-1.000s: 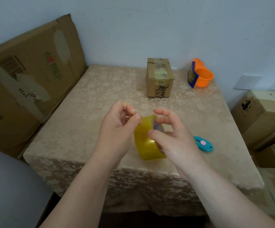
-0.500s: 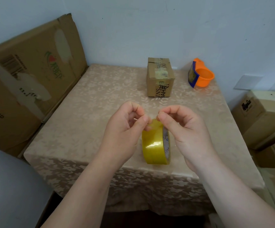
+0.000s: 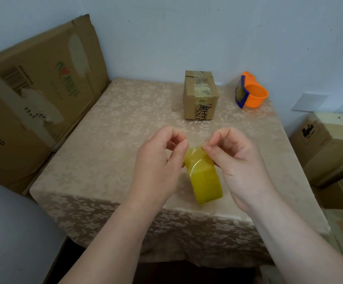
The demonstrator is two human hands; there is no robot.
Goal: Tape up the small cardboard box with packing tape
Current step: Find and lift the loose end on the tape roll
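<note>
Yellow tape roll (image 3: 204, 177) now turned broadside, left hand (image 3: 158, 160) and right hand (image 3: 236, 158) each in a pinching grip on its peeled end.

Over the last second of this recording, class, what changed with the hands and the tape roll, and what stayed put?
The yellow tape roll turned so its broad band now faces the camera, and a flap of tape is lifted at its top. The right hand shifted from gripping the roll's side to pinching that flap; the left hand stayed pinched beside it. The small cardboard box and orange dispenser did not move.
</note>
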